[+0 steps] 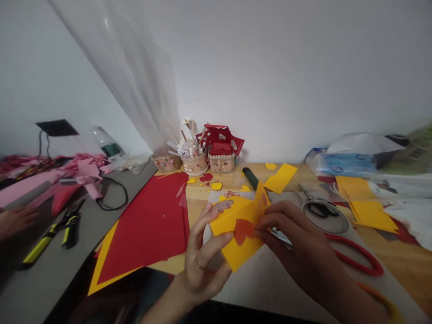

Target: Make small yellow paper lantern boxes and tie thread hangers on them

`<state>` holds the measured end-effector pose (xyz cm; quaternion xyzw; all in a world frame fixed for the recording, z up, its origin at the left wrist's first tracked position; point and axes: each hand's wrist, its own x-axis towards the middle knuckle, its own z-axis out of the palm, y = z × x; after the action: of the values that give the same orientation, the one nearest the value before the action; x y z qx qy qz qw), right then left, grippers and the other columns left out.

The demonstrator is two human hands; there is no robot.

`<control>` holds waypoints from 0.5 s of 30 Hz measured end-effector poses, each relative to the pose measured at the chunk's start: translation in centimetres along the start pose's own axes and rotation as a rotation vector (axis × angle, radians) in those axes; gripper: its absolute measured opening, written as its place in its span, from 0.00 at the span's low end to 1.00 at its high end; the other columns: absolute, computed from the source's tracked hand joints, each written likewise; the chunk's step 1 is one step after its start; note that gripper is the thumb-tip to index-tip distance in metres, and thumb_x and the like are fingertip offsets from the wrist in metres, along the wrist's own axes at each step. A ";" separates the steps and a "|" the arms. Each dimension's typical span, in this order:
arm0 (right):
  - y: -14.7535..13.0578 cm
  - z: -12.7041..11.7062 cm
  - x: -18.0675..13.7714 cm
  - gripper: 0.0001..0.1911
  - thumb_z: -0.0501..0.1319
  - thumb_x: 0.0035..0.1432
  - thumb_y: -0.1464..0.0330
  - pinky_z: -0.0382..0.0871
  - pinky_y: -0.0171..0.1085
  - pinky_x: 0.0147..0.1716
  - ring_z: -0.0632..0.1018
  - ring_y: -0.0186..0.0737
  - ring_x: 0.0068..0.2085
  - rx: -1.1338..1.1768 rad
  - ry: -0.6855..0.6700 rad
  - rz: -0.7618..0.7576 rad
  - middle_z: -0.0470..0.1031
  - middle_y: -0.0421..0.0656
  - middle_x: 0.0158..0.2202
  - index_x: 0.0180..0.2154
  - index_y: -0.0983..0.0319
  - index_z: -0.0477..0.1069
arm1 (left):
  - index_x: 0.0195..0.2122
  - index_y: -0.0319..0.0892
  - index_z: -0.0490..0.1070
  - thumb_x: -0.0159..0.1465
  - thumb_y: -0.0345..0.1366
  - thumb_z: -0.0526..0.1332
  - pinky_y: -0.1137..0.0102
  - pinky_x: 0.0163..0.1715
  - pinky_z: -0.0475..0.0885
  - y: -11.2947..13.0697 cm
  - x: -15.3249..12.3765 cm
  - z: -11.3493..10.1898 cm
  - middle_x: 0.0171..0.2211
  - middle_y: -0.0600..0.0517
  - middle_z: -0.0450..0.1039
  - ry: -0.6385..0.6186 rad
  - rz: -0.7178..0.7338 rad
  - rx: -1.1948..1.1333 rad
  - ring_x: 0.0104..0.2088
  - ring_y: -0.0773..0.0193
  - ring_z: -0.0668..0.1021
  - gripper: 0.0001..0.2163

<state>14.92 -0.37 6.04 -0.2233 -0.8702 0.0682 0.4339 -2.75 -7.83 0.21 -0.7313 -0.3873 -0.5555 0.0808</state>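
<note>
A folded piece of yellow paper (225, 223) is raised in front of me, its panels standing at angles to each other. An orange-red heart shape (241, 231) shows on its near panel; whether it is a cut-out or a glued piece I cannot tell. My left hand (205, 256), with a ring on one finger, holds the paper from the left between thumb and fingers. On the other side my right hand (297, 245) is closed, pinching the paper near the heart. Scissors with red handles (357, 256) lie partly under my right hand.
Red sheets (148, 220) lie over yellow ones on the left. Decorated baskets (222, 163) stand against the wall. Yellow strips (281, 178) and a clear tape roll (326, 217) are on the right. Pliers (50, 238) and another person's hand (16, 223) are far left.
</note>
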 end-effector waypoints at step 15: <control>6.9 -2.5 -2.9 0.14 0.48 0.63 0.65 0.72 0.51 0.38 0.76 0.54 0.45 -0.444 0.074 0.415 0.74 0.49 0.45 0.47 0.55 0.67 | 0.52 0.46 0.64 0.55 0.48 0.65 0.60 0.48 0.72 0.2 -0.1 1.2 0.52 0.45 0.66 0.323 -0.903 -0.739 0.52 0.52 0.71 0.25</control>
<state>20.68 4.28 3.38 -0.4880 -0.7831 -0.0447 0.3829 -1.71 -7.34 -0.28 -0.3808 -0.4238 -0.7365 -0.3647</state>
